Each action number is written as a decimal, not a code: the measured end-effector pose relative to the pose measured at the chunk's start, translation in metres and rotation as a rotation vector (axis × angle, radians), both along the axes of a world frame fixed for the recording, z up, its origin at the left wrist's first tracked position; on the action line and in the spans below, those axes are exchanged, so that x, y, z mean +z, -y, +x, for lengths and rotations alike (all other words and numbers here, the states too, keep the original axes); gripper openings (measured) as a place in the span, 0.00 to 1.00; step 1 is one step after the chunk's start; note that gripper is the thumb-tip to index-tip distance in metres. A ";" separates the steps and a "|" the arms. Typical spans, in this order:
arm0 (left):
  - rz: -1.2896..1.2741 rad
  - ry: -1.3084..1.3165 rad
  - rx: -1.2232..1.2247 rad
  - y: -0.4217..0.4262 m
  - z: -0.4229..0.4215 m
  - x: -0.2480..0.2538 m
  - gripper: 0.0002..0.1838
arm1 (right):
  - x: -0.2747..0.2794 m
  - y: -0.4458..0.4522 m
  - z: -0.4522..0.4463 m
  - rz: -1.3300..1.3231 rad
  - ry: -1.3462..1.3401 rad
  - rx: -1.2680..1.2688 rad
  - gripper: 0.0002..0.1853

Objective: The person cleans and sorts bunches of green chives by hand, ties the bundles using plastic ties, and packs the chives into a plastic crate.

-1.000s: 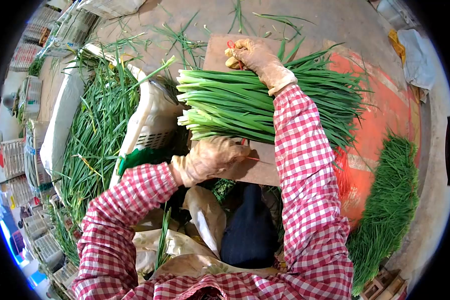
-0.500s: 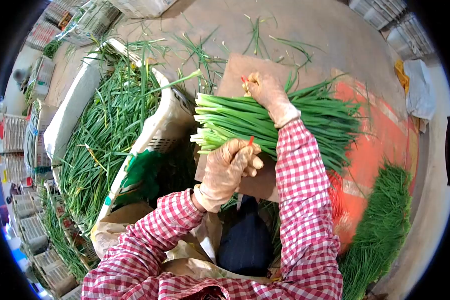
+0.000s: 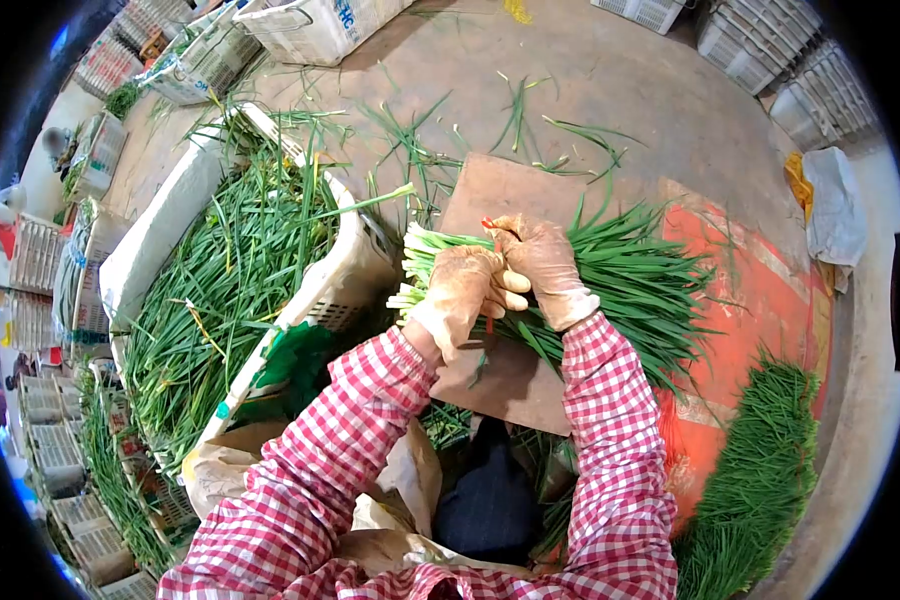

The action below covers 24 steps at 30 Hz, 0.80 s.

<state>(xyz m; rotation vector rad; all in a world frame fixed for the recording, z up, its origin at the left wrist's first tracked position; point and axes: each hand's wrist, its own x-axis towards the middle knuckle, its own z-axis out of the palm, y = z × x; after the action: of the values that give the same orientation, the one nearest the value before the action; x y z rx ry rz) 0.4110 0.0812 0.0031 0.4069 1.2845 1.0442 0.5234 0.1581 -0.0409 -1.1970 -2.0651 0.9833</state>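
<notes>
A bunch of garlic chives [image 3: 638, 282] lies across a brown board [image 3: 515, 388], pale stem ends to the left and green leaves to the right. My gloved left hand [image 3: 460, 290] is closed over the stems, and a bit of red tie shows just below its fingers. Close beside it, my gloved right hand [image 3: 542, 265] pinches the red tie [image 3: 488, 224] on the top of the bunch. The fingers of both hands meet there, so the tie's middle part is hidden.
A white crate [image 3: 355, 250] heaped with loose chives [image 3: 220, 270] stands at the left. At the right, more chives [image 3: 755, 470] lie on an orange sheet [image 3: 715, 290]. Loose leaves [image 3: 410, 135] litter the floor ahead. Stacked crates [image 3: 760, 45] stand at the far right.
My hands have come together over the bunch: the left moved up and right onto the stems, the right came down toward it. The view has shifted slightly.
</notes>
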 end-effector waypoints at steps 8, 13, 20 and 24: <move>-0.007 -0.017 0.010 -0.011 -0.002 0.005 0.10 | 0.003 -0.019 0.020 -0.533 -0.284 0.103 0.13; 0.078 -0.136 -0.049 0.000 0.003 0.000 0.07 | 0.002 -0.012 0.025 -0.558 -0.357 0.134 0.12; 0.089 -0.128 -0.073 -0.003 0.002 0.001 0.08 | 0.007 0.004 0.026 -0.439 -0.310 0.047 0.11; 0.090 -0.149 -0.069 0.000 0.004 -0.001 0.09 | 0.008 0.008 0.028 -0.400 -0.349 0.093 0.10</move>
<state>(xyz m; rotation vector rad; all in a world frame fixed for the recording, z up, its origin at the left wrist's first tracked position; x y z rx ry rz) 0.4152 0.0813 0.0022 0.6036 1.3490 1.0309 0.5516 0.1500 -0.0326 -1.0274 -1.7082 1.5823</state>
